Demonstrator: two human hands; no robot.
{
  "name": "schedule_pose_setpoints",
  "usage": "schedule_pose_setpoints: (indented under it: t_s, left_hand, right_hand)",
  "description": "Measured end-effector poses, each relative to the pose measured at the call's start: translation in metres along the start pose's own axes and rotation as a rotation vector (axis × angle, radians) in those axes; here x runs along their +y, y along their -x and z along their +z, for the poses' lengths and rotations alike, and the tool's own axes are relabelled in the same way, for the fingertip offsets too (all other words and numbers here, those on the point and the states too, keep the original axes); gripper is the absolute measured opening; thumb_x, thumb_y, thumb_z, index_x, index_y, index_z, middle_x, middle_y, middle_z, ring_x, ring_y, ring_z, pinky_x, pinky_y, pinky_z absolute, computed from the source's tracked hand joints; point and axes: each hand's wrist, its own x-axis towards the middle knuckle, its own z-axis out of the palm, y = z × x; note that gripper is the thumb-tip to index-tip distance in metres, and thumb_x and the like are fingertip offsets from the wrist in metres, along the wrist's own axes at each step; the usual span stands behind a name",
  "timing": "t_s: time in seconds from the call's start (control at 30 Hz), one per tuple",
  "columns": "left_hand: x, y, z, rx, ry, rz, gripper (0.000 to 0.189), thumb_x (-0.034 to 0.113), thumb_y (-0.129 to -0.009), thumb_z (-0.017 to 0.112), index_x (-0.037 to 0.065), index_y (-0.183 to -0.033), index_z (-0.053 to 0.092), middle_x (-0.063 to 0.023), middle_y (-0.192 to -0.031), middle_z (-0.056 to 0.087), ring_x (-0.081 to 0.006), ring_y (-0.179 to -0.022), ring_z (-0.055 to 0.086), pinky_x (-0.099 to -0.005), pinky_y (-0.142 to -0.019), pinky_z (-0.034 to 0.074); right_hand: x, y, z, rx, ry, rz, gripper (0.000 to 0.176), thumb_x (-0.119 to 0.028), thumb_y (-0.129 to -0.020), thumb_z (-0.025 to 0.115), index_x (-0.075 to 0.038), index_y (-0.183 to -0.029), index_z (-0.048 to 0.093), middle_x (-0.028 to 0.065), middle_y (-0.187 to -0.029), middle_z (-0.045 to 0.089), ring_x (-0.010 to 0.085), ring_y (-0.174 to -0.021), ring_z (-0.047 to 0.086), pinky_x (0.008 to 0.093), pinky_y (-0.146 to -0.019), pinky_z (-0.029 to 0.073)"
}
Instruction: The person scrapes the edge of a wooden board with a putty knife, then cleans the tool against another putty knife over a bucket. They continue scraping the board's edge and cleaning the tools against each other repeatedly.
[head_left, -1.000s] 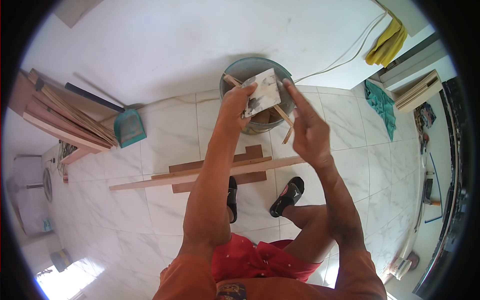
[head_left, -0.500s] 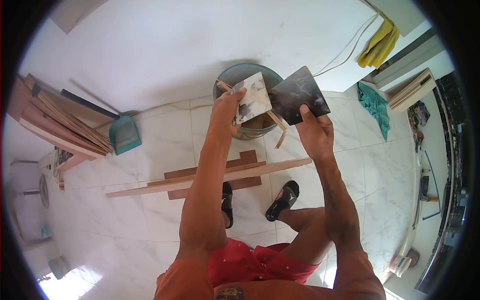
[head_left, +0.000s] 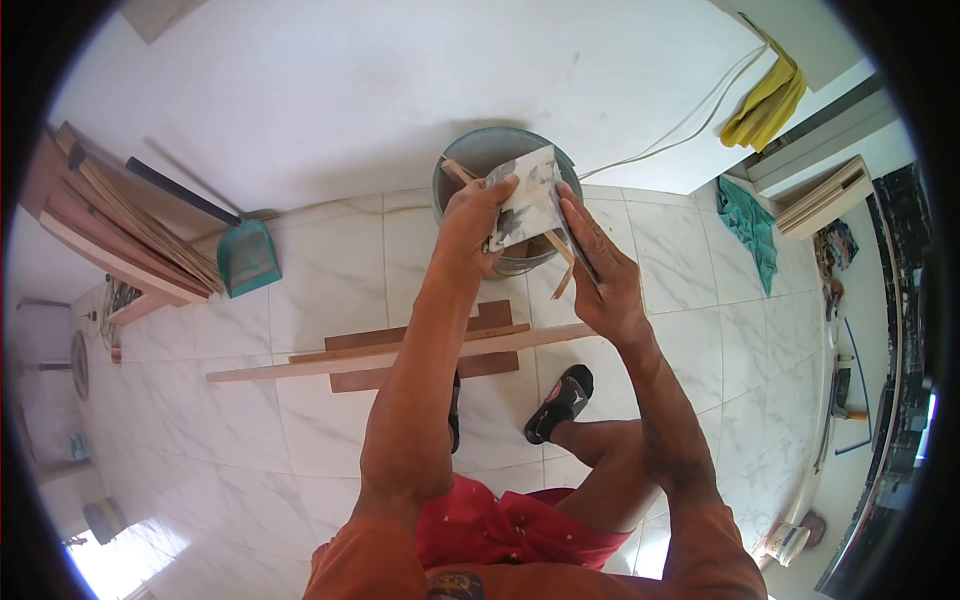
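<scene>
My left hand [head_left: 474,222] is closed on a flat, squarish white plate [head_left: 528,205] with grey smears, its thumb lying over the near face. The fingers of my right hand [head_left: 608,275] are wrapped round a thin dark square plate [head_left: 580,248], turned nearly edge-on and against the right edge of the white one. Both plates are held over a round grey-blue bin [head_left: 500,143], which stands by the wall. Thin wooden strips [head_left: 562,277] stick out of the bin, and the plates hide much of its inside.
Long wooden strips [head_left: 290,370] and brown boards [head_left: 425,378] lie on the tiled floor before my feet. A teal dustpan [head_left: 249,260] and stacked boards [head_left: 130,235] stand at left. At right are a yellow cloth [head_left: 768,105], a green cloth [head_left: 748,225] and tools.
My right hand has moved left and turned the dark plate from face-up to nearly edge-on, bringing it against the white plate. My left hand has shifted slightly right with the white plate.
</scene>
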Motion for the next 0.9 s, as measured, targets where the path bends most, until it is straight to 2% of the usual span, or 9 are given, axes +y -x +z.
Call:
schedule_pose_setpoints:
  t_s: [0.2, 0.3, 0.37, 0.43, 0.53, 0.67, 0.77, 0.8, 0.9]
  left_hand:
    - [-0.007, -0.002, -0.006, 0.121, -0.284, 0.156, 0.03, 0.015, -0.098, 0.065, -0.004, -0.12, 0.056, -0.0135, -0.106, 0.068, -0.0178, -0.089, 0.069, -0.0333, -0.072, 0.061]
    - [-0.001, 0.002, -0.006, -0.003, -0.111, 0.068, 0.034, 0.016, -0.098, 0.065, -0.004, -0.124, 0.055, -0.0131, -0.106, 0.068, -0.0183, -0.088, 0.069, -0.0331, -0.071, 0.06]
    - [0.006, -0.007, -0.005, -0.008, -0.124, 0.147, 0.036, 0.015, -0.097, 0.065, -0.003, -0.126, 0.055, -0.0129, -0.106, 0.068, -0.0181, -0.088, 0.069, -0.0326, -0.071, 0.06]
    - [0.002, -0.002, -0.017, 0.045, -0.113, 0.19, 0.037, 0.016, -0.098, 0.064, -0.004, -0.127, 0.054, -0.0125, -0.106, 0.067, -0.0181, -0.089, 0.069, -0.0322, -0.072, 0.061]
    - [0.016, 0.001, -0.008, 0.077, -0.132, 0.211, 0.038, 0.017, -0.1, 0.063, -0.006, -0.127, 0.052, -0.0129, -0.108, 0.065, -0.0172, -0.091, 0.068, -0.0303, -0.074, 0.061]
    - [0.001, -0.012, -0.012, 0.022, -0.074, 0.222, 0.039, 0.016, -0.099, 0.063, -0.004, -0.13, 0.052, -0.0118, -0.109, 0.065, -0.015, -0.088, 0.068, -0.0298, -0.07, 0.06]
    - [-0.002, -0.01, -0.012, -0.033, -0.122, 0.227, 0.041, 0.016, -0.098, 0.065, -0.003, -0.131, 0.052, -0.011, -0.109, 0.066, -0.0143, -0.088, 0.068, -0.0297, -0.069, 0.06]
    - [-0.003, -0.005, -0.012, 0.005, -0.232, 0.241, 0.042, 0.017, -0.098, 0.065, -0.003, -0.132, 0.052, -0.0108, -0.109, 0.066, -0.0145, -0.088, 0.068, -0.0298, -0.069, 0.06]
    - [0.005, -0.004, -0.017, -0.006, -0.292, 0.224, 0.042, 0.017, -0.097, 0.066, -0.003, -0.131, 0.052, -0.0112, -0.109, 0.067, -0.0151, -0.089, 0.068, -0.0299, -0.071, 0.06]
  right_hand:
    - [0.053, 0.011, 0.004, -0.068, 0.084, 0.085, 0.092, 0.022, -0.066, 0.054, -0.011, -0.151, 0.045, 0.015, -0.157, 0.042, 0.0358, -0.145, 0.039, 0.0418, -0.114, 0.044]
    - [0.121, 0.028, 0.005, -0.139, 0.455, -0.113, 0.089, 0.02, -0.066, 0.06, -0.011, -0.149, 0.047, 0.014, -0.156, 0.043, 0.0346, -0.145, 0.039, 0.0418, -0.115, 0.043]
    - [0.12, 0.044, 0.018, -0.181, 0.29, 0.142, 0.074, 0.016, -0.076, 0.059, -0.008, -0.145, 0.051, 0.0144, -0.149, 0.052, 0.0304, -0.139, 0.049, 0.0394, -0.111, 0.045]
    - [0.088, 0.019, 0.006, 0.032, 0.115, 0.319, 0.064, 0.013, -0.085, 0.054, -0.007, -0.145, 0.052, 0.0155, -0.145, 0.057, 0.0278, -0.135, 0.055, 0.0353, -0.107, 0.046]
    - [0.034, -0.004, -0.015, 0.163, 0.004, 0.311, 0.053, 0.009, -0.094, 0.047, -0.003, -0.145, 0.052, 0.0184, -0.141, 0.06, 0.0261, -0.131, 0.059, 0.0317, -0.103, 0.046]
    - [-0.003, -0.007, -0.015, 0.034, 0.024, -0.031, 0.075, 0.022, -0.074, 0.054, -0.002, -0.145, 0.051, 0.0196, -0.148, 0.053, 0.0314, -0.14, 0.05, 0.0363, -0.113, 0.041]
    - [0.013, 0.0, 0.0, -0.035, 0.048, -0.135, 0.083, 0.026, -0.069, 0.051, -0.004, -0.146, 0.051, 0.0214, -0.154, 0.045, 0.0368, -0.146, 0.039, 0.0428, -0.12, 0.032]
    - [0.035, 0.001, 0.0, -0.041, 0.155, -0.149, 0.087, 0.026, -0.065, 0.052, -0.003, -0.146, 0.05, 0.0209, -0.151, 0.049, 0.0386, -0.14, 0.047, 0.0419, -0.116, 0.039]
    - [0.071, 0.006, -0.005, -0.037, 0.268, -0.025, 0.09, 0.021, -0.062, 0.059, -0.006, -0.147, 0.048, 0.0204, -0.153, 0.045, 0.0365, -0.141, 0.045, 0.0407, -0.114, 0.043]
